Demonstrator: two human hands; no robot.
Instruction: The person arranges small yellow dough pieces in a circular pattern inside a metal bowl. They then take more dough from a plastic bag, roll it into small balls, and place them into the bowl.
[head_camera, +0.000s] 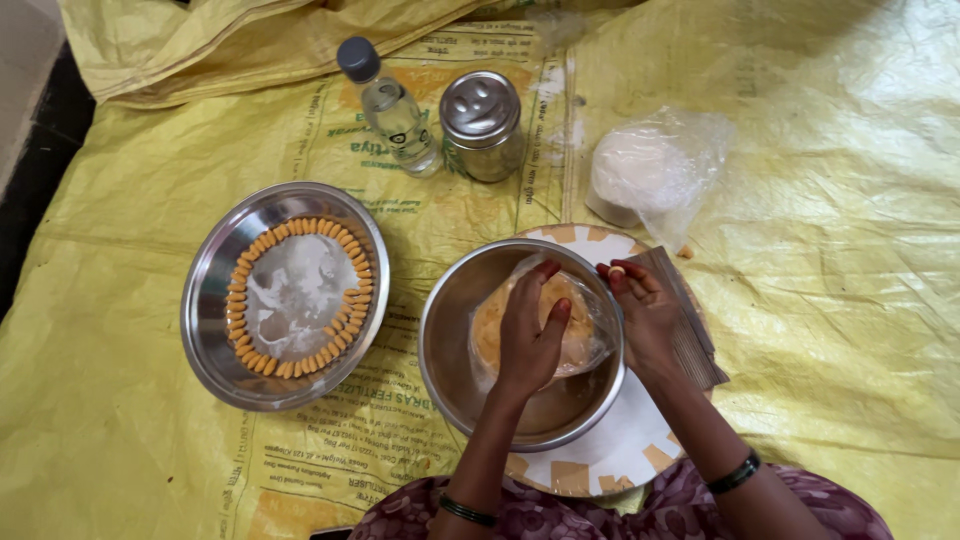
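A steel bowl (452, 330) sits on a round white-and-tan board (610, 455). Inside the bowl lies orange dough wrapped in a clear plastic bag (580, 335). My left hand (530, 325) reaches into the bowl and pinches the bag over the dough. My right hand (645, 315) rests at the bowl's right rim, fingers curled, with a small pale bit of dough at its fingertips. Left of the bowl, a steel plate (215, 300) carries a ring of several small orange dough pieces (243, 262) around its floured middle.
A small clear bottle with a grey cap (392, 108) and a steel shaker jar (483, 125) stand at the back. A plastic bag of white flour (650, 170) lies at the right. A brown ridged board (690, 320) sits under my right hand. Yellow sacking (130, 180) covers the floor.
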